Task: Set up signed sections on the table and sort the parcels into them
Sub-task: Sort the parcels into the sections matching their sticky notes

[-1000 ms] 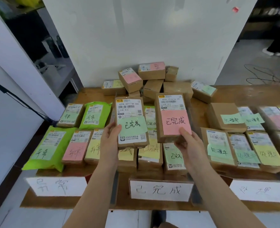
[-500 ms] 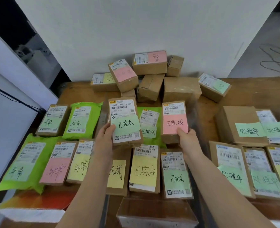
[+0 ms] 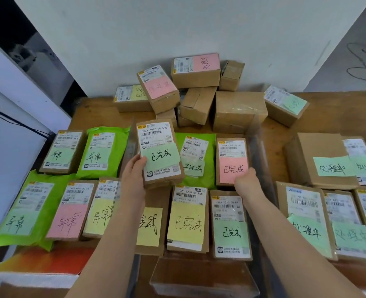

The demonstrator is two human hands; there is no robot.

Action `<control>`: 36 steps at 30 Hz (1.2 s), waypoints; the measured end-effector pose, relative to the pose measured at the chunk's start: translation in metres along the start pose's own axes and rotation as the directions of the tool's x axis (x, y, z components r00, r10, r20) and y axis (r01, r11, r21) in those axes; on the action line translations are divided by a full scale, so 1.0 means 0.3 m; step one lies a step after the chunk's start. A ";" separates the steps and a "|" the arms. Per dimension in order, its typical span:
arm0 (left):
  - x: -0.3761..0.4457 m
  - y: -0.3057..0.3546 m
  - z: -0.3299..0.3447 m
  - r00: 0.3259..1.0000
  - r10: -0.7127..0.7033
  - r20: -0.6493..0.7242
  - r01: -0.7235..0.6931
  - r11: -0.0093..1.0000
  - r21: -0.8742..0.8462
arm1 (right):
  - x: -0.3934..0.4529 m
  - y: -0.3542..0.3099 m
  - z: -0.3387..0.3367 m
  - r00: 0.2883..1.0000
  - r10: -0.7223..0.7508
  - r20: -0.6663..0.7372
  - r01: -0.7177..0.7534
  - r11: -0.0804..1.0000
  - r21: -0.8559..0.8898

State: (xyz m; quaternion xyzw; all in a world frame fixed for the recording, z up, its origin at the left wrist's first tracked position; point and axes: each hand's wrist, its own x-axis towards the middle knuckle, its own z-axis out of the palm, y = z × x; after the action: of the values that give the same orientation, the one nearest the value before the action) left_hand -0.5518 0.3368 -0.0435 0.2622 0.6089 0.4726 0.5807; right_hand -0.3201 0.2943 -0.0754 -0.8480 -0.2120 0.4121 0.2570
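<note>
1. Wooden table [image 3: 328,108] spread with parcels in three groups: left, middle, right.
2. Unsorted heap of cardboard boxes [image 3: 238,110] at the far edge against the wall, some tilted on one another.
3. Middle group: green bag [image 3: 210,160] in the far row; near row of flat parcels with yellow and green notes.
4. Box with green note [image 3: 159,154] held tilted above the middle group, its near left corner gripped by the left hand [image 3: 133,179], thumb on the label.
5. Box with pink note [image 3: 233,161] lying in the far row just right of the green bag, the right hand [image 3: 247,184] curled on its near right corner; clamped or merely pressing, cannot tell.
6. Likely trouble: one-corner hold on the raised box could let it swing and drop onto the near row, knocking notes loose.
7. Little bare space left for it in the far row; setting it down could hide the green bag's label.
</note>
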 end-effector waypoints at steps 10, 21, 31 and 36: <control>0.003 -0.003 -0.033 1.000 0.007 0.009 -0.007 1.000 -0.007 | -0.074 -0.062 0.004 0.937 -0.350 -0.017 0.325 0.887 -0.328; 0.039 0.059 0.098 0.993 -0.004 0.115 -0.009 0.994 0.106 | -0.114 -0.226 0.060 0.768 -0.435 0.470 0.279 0.888 0.366; 0.053 0.045 0.185 0.967 -0.011 0.255 -0.128 0.842 0.524 | -0.037 -0.216 0.078 0.851 -0.279 0.444 0.199 0.955 0.219; 0.061 0.011 0.183 0.965 -0.102 0.242 -0.106 0.690 0.716 | -0.030 -0.189 0.095 0.842 -0.213 0.496 0.247 0.969 -0.003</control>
State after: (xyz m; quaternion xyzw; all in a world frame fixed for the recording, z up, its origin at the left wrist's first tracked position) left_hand -0.5038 0.3690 -0.0424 0.5303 0.6628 0.1563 0.5050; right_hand -0.3565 0.3408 -0.0505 -0.6916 -0.3842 0.5731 0.2138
